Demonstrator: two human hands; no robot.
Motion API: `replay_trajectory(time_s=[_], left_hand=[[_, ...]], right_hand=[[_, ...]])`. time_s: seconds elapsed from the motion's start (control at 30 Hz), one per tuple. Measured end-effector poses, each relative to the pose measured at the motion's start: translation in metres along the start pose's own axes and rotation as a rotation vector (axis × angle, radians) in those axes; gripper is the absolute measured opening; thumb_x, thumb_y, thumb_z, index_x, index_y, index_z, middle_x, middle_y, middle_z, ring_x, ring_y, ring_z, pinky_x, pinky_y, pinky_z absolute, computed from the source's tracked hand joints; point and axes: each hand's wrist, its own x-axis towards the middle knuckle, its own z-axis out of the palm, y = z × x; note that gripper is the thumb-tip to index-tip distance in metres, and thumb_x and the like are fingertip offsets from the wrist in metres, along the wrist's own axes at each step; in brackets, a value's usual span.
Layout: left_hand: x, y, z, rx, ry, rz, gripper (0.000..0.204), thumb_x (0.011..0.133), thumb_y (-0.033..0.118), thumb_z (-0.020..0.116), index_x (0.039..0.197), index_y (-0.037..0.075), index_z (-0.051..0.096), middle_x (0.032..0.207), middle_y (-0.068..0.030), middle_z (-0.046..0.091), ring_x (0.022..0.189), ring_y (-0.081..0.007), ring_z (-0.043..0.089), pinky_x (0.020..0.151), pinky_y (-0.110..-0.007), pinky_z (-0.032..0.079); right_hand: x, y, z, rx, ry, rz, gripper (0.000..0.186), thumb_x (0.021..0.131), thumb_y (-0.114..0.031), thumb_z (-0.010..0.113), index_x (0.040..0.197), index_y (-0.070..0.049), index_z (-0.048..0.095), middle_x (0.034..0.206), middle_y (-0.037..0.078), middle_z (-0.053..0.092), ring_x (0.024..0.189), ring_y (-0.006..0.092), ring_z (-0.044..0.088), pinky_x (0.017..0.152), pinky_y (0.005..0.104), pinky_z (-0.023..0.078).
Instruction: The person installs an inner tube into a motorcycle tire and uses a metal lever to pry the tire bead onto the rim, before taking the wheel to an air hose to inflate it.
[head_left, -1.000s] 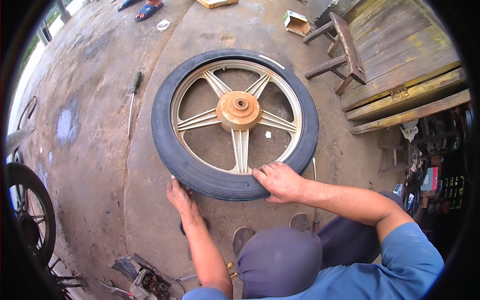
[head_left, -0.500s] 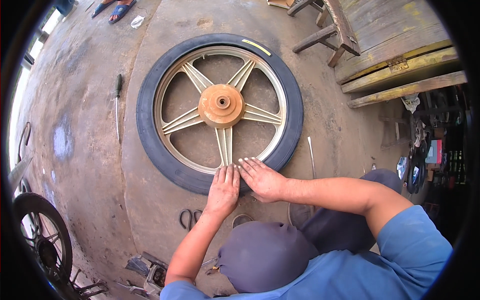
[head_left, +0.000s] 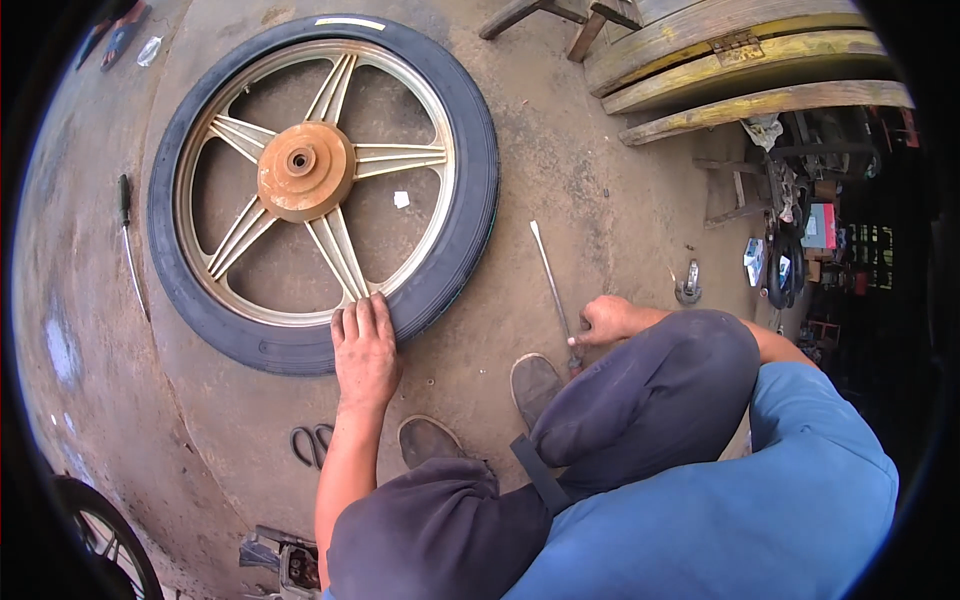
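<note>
A spoked wheel with a black tyre (head_left: 470, 200) lies flat on the floor, its pale metal spokes (head_left: 335, 255) meeting at a rust-brown hub (head_left: 305, 170). My left hand (head_left: 366, 350) rests on the near side of the tyre, fingers stretched out and fingertips at the rim. To the right of the wheel lies a long flat-tipped screwdriver (head_left: 551, 275), its tip pointing away from me. My right hand (head_left: 607, 320) is at its handle end with fingers curled and the thumb against it. My knee partly hides the handle.
Another screwdriver (head_left: 130, 245) lies left of the wheel. Dark-handled scissors (head_left: 311, 445) are near my left forearm. A wooden bench (head_left: 745, 110) stands at the far right, a metal ring-shaped part (head_left: 688, 284) below it. Another wheel (head_left: 105, 540) is at lower left.
My right hand has left the tyre and moved right to the screwdriver. My left hand stays on the tyre. The view has shifted, and a white scrap now shows between the spokes.
</note>
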Motion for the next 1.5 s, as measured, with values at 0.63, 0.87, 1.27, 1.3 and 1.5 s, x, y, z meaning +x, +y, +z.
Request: replay_trajectory(time_s=[0.63,0.87,1.27,1.3,1.5], left_hand=[[0.068,-0.009,-0.048,-0.131,-0.096,-0.202,0.084,0.062,0.029,0.094,0.129,-0.006,0.058,0.12,-0.0216,0.061,0.115,-0.0396,0.057,0.103,-0.047,0.047],[0.079,-0.021,-0.061,-0.133,-0.281,-0.321,0.082,0.061,0.032,0.096,0.126,-0.001,0.06,0.119,-0.0195,0.064,0.116,-0.037,0.059,0.105,-0.049,0.047],[0.061,-0.007,-0.029,-0.281,-0.014,-0.313,0.072,0.059,0.025,0.095,0.119,0.002,0.063,0.11,-0.0154,0.066,0.111,-0.0342,0.059,0.1,-0.047,0.046],[0.062,-0.007,-0.031,-0.296,-0.025,-0.319,0.071,0.059,0.025,0.095,0.118,0.002,0.063,0.111,-0.0155,0.066,0.111,-0.0343,0.059,0.1,-0.047,0.045],[0.065,-0.002,-0.029,-0.316,-0.034,-0.326,0.072,0.062,0.026,0.094,0.122,0.001,0.062,0.118,-0.0167,0.064,0.116,-0.0348,0.058,0.104,-0.048,0.044]], right_hand=[[-0.119,-0.055,-0.27,-0.324,0.725,-0.212,0.022,0.098,-0.02,0.056,0.108,-0.001,0.062,0.1,0.023,0.063,0.101,0.0425,0.061,0.09,0.0514,0.05],[-0.065,-0.209,-0.404,-1.071,0.822,-0.458,0.042,0.091,-0.044,0.069,0.074,-0.006,0.07,0.073,0.014,0.067,0.077,0.0363,0.069,0.072,0.0477,0.055],[0.014,-0.294,-0.443,-1.361,0.758,-0.903,0.026,0.077,-0.028,0.063,0.062,-0.009,0.072,0.064,0.014,0.069,0.061,0.0341,0.07,0.058,0.0469,0.055],[0.019,-0.295,-0.448,-1.377,0.727,-0.941,0.026,0.077,-0.028,0.063,0.062,-0.009,0.072,0.064,0.014,0.069,0.062,0.0339,0.07,0.059,0.047,0.055],[0.026,-0.292,-0.442,-1.365,0.685,-0.895,0.021,0.077,-0.027,0.065,0.065,-0.011,0.074,0.068,0.013,0.072,0.065,0.0334,0.071,0.06,0.0466,0.056]])
